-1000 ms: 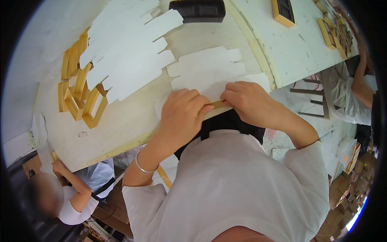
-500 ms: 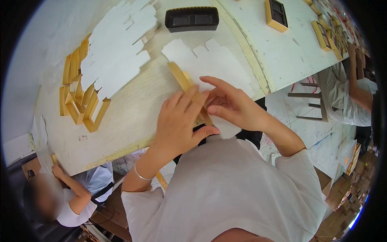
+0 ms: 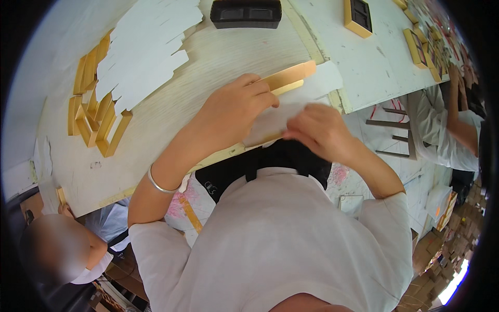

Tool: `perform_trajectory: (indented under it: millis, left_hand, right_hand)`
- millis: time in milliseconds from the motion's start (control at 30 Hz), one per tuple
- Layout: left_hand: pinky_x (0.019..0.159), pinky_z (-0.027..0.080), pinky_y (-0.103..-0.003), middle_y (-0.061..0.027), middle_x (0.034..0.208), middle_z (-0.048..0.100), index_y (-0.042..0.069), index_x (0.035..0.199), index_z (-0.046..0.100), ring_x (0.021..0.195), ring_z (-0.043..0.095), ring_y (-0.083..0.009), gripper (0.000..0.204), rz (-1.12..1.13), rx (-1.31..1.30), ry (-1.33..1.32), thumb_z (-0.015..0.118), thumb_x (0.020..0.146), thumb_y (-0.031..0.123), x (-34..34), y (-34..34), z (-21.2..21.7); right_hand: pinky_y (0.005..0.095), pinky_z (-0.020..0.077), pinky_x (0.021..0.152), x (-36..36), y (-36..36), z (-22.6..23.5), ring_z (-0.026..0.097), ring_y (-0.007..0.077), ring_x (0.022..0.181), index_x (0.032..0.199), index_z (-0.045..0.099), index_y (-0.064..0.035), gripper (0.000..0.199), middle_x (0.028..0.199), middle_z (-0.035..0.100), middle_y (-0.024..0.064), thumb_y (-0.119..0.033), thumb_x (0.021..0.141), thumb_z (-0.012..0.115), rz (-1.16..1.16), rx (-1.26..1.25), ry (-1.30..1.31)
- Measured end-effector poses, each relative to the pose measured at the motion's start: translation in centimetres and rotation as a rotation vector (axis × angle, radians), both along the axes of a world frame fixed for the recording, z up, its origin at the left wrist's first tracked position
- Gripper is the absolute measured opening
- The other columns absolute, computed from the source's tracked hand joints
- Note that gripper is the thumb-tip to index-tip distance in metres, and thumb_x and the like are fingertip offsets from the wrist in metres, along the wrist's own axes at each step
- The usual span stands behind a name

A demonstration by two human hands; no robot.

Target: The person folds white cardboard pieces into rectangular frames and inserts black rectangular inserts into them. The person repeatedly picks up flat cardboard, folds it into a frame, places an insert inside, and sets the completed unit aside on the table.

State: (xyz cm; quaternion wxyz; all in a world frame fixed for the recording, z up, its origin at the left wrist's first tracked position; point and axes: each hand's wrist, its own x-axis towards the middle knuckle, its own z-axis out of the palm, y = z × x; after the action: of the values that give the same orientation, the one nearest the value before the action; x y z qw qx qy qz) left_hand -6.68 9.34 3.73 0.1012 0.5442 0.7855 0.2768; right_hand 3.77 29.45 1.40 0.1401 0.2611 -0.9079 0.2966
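Observation:
My left hand presses down on a long gold box strip that lies across a white die-cut paper sheet near the wooden table's front edge. My right hand pinches the near edge of that white sheet just beside the left hand. The sheet's lower part is hidden under both hands. A thin bangle sits on my left wrist.
A fanned stack of white die-cut sheets and several gold frames lie at the far left. A black tray stands at the back. Gold boxes sit on the white bench to the right, where another person works. A person sits lower left.
The gold strip has swung from pointing away toward the back to lying across to the right. Both hands shifted with it, and the white sheets beneath slid rightward.

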Motion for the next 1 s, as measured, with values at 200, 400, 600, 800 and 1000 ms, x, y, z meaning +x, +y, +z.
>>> perform_trajectory:
  millis: [200,400,600,800,1000]
  left_hand:
    - [0.087,0.046,-0.040,-0.0040,0.087,0.062,0.008,0.085,0.063,0.103,0.054,-0.0282,0.015,0.107,-0.026,-0.041,0.070,0.074,0.015,1.1,-0.4,0.4]
    - [0.092,0.044,-0.040,-0.0045,0.089,0.061,0.008,0.083,0.063,0.111,0.051,-0.0309,0.025,0.031,-0.017,0.022,0.076,0.070,0.026,1.7,-1.3,-0.6]
    - [0.086,0.048,-0.038,-0.0083,0.092,0.059,0.005,0.080,0.064,0.109,0.054,-0.0306,0.024,0.113,0.064,0.255,0.076,0.068,0.022,4.5,-0.6,-1.5]
    - [0.081,0.049,-0.036,-0.0084,0.097,0.060,0.005,0.097,0.061,0.105,0.056,-0.0300,0.034,0.218,0.087,0.089,0.076,0.070,0.019,4.8,-1.0,-0.7]
    - [0.080,0.048,-0.036,-0.0081,0.113,0.059,0.007,0.103,0.060,0.097,0.057,-0.0291,0.040,-0.078,-0.013,-0.182,0.078,0.068,0.013,1.4,-2.7,1.2]
  right_hand:
    - [0.0373,0.0419,0.075,-2.5,-0.7,-0.8,0.054,0.0242,0.086,0.088,0.063,-0.0083,0.021,0.098,0.054,0.0087,-0.015,0.070,0.072,-0.050,0.033,0.143]
    - [0.0363,0.0453,0.081,1.7,0.1,-1.9,0.055,0.0260,0.095,0.096,0.065,-0.0004,0.030,0.099,0.055,0.0118,-0.011,0.068,0.068,0.088,0.194,0.220]
    - [0.0374,0.0446,0.064,0.1,-1.0,0.7,0.052,0.0281,0.076,0.076,0.054,-0.0026,0.012,0.080,0.051,0.0081,0.003,0.067,0.059,0.064,0.076,-0.127]
    - [0.0331,0.0398,0.073,-1.9,-0.1,1.4,0.050,0.0217,0.087,0.081,0.060,-0.0052,0.019,0.085,0.054,0.0049,-0.001,0.063,0.063,0.091,0.258,0.038]
    - [0.0322,0.0383,0.074,-2.7,1.9,2.3,0.050,0.0199,0.086,0.086,0.064,-0.0081,0.027,0.095,0.056,0.0029,-0.011,0.061,0.072,0.076,0.332,0.083]
